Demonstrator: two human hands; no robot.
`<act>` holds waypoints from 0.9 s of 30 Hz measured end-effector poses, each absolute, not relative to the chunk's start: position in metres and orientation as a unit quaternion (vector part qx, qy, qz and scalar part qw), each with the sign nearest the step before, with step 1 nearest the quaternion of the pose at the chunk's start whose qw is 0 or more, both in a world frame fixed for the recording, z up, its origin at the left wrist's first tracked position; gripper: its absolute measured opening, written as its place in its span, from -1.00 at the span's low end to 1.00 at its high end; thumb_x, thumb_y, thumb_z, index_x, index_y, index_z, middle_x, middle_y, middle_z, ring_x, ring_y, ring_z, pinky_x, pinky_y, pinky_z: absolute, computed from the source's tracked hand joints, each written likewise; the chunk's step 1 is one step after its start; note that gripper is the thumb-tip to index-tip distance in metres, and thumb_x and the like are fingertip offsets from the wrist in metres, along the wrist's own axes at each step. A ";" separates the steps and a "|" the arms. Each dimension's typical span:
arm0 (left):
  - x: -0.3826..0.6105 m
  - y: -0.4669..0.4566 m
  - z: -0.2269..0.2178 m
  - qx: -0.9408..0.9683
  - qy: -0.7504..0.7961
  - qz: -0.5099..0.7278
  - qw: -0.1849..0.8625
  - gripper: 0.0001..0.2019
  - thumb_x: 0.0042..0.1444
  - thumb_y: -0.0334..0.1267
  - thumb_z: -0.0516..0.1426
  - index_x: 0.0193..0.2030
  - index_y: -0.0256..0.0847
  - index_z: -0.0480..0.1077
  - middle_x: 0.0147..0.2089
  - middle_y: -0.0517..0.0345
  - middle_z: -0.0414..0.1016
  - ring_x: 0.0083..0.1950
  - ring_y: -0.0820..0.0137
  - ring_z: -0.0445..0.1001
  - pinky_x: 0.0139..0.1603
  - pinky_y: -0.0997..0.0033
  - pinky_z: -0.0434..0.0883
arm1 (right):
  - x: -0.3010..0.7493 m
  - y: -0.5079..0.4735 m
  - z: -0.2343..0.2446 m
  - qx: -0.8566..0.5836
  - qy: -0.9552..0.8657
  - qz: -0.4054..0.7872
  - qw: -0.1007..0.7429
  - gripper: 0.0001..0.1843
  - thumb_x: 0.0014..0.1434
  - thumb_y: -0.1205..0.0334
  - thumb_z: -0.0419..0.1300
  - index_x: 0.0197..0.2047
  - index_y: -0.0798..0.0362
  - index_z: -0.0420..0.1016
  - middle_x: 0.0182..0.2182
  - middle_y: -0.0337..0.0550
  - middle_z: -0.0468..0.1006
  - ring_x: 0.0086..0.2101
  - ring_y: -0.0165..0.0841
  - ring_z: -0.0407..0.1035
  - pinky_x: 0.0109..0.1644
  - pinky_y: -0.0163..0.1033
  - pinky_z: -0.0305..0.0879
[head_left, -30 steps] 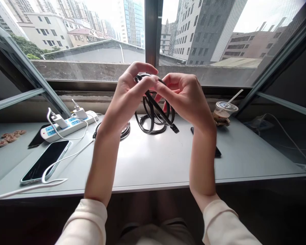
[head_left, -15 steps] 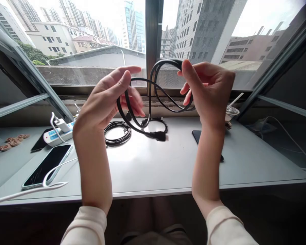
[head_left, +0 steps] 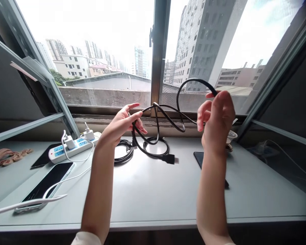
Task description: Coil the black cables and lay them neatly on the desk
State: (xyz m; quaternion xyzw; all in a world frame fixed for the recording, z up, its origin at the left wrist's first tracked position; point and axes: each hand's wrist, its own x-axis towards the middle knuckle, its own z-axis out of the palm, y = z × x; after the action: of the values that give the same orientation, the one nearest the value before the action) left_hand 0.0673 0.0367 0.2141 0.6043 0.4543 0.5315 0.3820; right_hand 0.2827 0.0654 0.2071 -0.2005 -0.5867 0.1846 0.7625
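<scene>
A black HDMI cable (head_left: pixel 196 79) hangs in loose loops between my hands, above the table. My left hand (head_left: pixel 122 124) has the cable between thumb and fingers, with the index finger stretched out. Below and right of that hand dangles the cable's plug (head_left: pixel 168 159), its metal end pointing right. My right hand (head_left: pixel 218 114), raised higher, pinches the cable between thumb and index finger while the other fingers curl loosely. Whether the cable's other end is in that hand is hidden.
Two coiled black cables (head_left: pixel 123 162) lie on the table (head_left: pixel 153 194) behind my hands. A power strip (head_left: pixel 79 146) with white chargers and a phone (head_left: pixel 51 177) are at left. Another dark phone (head_left: pixel 198 157) lies partly behind my right arm. Another person's hand (head_left: pixel 0 156) touches brown pieces (head_left: pixel 15 158).
My hands have moved farther apart, the right one outward, stretching the cable's loops wider. The view has tilted up. Another person's hand has appeared at the far left.
</scene>
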 end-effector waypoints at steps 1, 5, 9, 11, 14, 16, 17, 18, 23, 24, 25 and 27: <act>0.068 0.037 0.213 0.603 0.465 0.526 0.378 -0.38 0.09 -0.20 0.16 0.25 -0.30 0.04 -0.54 0.19 0.47 -0.49 0.36 0.52 -0.43 0.45 0.44 | 0.282 0.064 0.208 -0.189 -0.575 0.182 0.775 -0.68 0.22 -0.11 -0.03 -0.37 -0.07 0.30 -0.69 -0.38 0.23 -0.79 -0.56 -0.01 -0.73 -0.35 -0.18; 0.069 0.042 0.210 0.601 0.490 0.516 0.364 -0.54 0.08 -0.01 0.13 0.06 -0.23 0.31 -0.32 0.02 0.56 -0.34 0.34 0.54 -0.38 0.48 0.42 | 0.275 0.057 0.211 -0.137 -0.510 0.164 0.833 -0.72 0.24 -0.04 -0.02 -0.39 -0.06 0.28 -0.75 -0.40 0.10 -0.79 -0.54 -0.10 -0.75 -0.33 -0.28; 0.075 0.042 0.210 0.615 0.473 0.519 0.358 -0.40 0.11 0.25 -0.11 -0.25 -0.24 0.50 -0.26 -0.02 0.56 -0.30 0.31 0.53 -0.31 0.41 0.42 | 0.268 0.053 0.209 -0.103 -0.527 0.130 0.834 -0.73 0.23 -0.03 0.00 -0.40 -0.08 0.30 -0.78 -0.43 0.04 -0.81 -0.54 -0.16 -0.75 -0.33 -0.27; 0.082 0.039 0.210 0.626 0.464 0.528 0.338 -0.42 0.08 0.24 -0.06 -0.30 -0.24 0.51 -0.26 -0.01 0.56 -0.28 0.30 0.53 -0.29 0.41 0.43 | 0.265 0.050 0.206 -0.078 -0.549 0.113 0.825 -0.74 0.19 -0.01 0.08 -0.43 -0.06 0.35 -0.78 -0.43 0.11 -0.82 -0.56 -0.12 -0.75 -0.33 -0.22; 0.091 0.034 0.209 0.642 0.444 0.550 0.296 -0.60 0.01 0.09 0.14 -0.30 -0.24 0.51 -0.26 0.04 0.55 -0.21 0.31 0.50 -0.30 0.46 0.42 | 0.263 0.041 0.203 -0.076 -0.582 0.053 0.808 -0.77 0.11 0.14 0.21 -0.56 -0.04 0.42 -0.79 -0.41 0.24 -0.81 -0.57 -0.01 -0.71 -0.32 -0.11; 0.093 0.033 0.209 0.646 0.426 0.563 0.288 -0.67 0.02 -0.01 0.17 -0.26 -0.26 0.51 -0.25 0.05 0.55 -0.20 0.33 0.50 -0.31 0.51 0.41 | 0.264 0.035 0.203 -0.102 -0.617 0.031 0.780 -0.75 0.07 0.22 0.25 -0.62 -0.02 0.44 -0.80 -0.40 0.28 -0.80 -0.56 0.05 -0.72 -0.34 -0.10; 0.093 0.033 0.208 0.643 0.419 0.573 0.288 -0.69 0.04 -0.05 0.16 -0.23 -0.27 0.51 -0.23 0.05 0.55 -0.22 0.36 0.50 -0.32 0.52 0.41 | 0.266 0.033 0.203 -0.121 -0.636 0.042 0.761 -0.73 0.08 0.22 0.24 -0.64 -0.01 0.45 -0.81 -0.38 0.29 -0.80 -0.56 0.08 -0.73 -0.35 -0.11; 0.093 0.034 0.209 0.637 0.413 0.583 0.289 -0.70 0.05 -0.08 0.16 -0.19 -0.27 0.51 -0.21 0.04 0.55 -0.24 0.38 0.51 -0.33 0.53 0.41 | 0.267 0.031 0.204 -0.145 -0.654 0.068 0.740 -0.70 0.09 0.19 0.23 -0.65 0.00 0.44 -0.82 -0.38 0.28 -0.80 -0.56 0.10 -0.75 -0.36 -0.13; 0.090 0.030 0.211 0.615 0.366 0.624 0.313 -0.70 0.05 -0.15 0.18 -0.07 -0.18 0.48 -0.15 0.07 0.55 -0.29 0.40 0.52 -0.37 0.53 0.41 | 0.269 0.045 0.206 -0.285 -0.731 0.211 0.583 -0.56 0.16 -0.06 0.09 -0.56 0.06 0.49 -0.82 -0.36 0.23 -0.80 -0.58 0.10 -0.71 -0.42 -0.03; 0.092 0.028 0.212 0.615 0.354 0.627 0.323 -0.70 0.06 -0.15 0.18 -0.06 -0.17 0.48 -0.15 0.07 0.55 -0.28 0.40 0.52 -0.37 0.54 0.41 | 0.267 0.050 0.204 -0.299 -0.750 0.223 0.546 -0.53 0.17 -0.10 0.05 -0.52 0.07 0.51 -0.81 -0.34 0.27 -0.80 -0.58 0.10 -0.69 -0.42 0.00; 0.094 0.026 0.212 0.617 0.341 0.626 0.332 -0.69 0.07 -0.16 0.17 -0.04 -0.16 0.47 -0.15 0.08 0.55 -0.26 0.40 0.52 -0.34 0.54 0.41 | 0.264 0.056 0.203 -0.306 -0.764 0.233 0.519 -0.50 0.17 -0.13 0.02 -0.49 0.08 0.52 -0.79 -0.32 0.31 -0.80 -0.57 0.12 -0.68 -0.42 0.02; 0.101 0.023 0.212 0.635 0.318 0.609 0.354 -0.69 0.09 -0.17 0.16 -0.01 -0.15 0.45 -0.13 0.08 0.54 -0.22 0.39 0.52 -0.29 0.52 0.42 | 0.257 0.065 0.199 -0.310 -0.764 0.252 0.507 -0.48 0.18 -0.17 -0.03 -0.40 0.08 0.53 -0.75 -0.30 0.37 -0.79 -0.55 0.16 -0.67 -0.41 0.05</act>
State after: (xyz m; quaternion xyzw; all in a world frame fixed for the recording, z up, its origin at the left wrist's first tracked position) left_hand 0.1007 0.0229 0.2123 0.6350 0.3177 0.6090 0.3536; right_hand 0.2569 0.0648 0.1993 -0.3098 -0.7638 0.2524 0.5069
